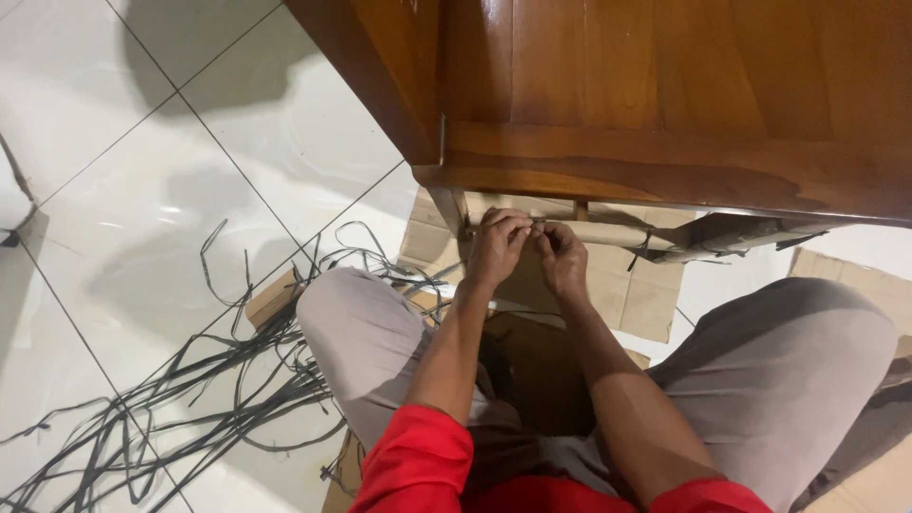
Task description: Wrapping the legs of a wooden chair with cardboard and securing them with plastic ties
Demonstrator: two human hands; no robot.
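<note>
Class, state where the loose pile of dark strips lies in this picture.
In the head view, the dark strips lie on the white tiled floor at lower left, beside the person's left knee, left of both hands.

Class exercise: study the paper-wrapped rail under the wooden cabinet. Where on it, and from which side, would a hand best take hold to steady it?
Probably the bare middle stretch of the paper-wrapped rail, between the right hand and the dark tie, reached from below and in front. The rail lies level and slim enough to wrap fingers round; the wooden cabinet blocks any approach from above, and the left hand crowds the leg end.
</note>
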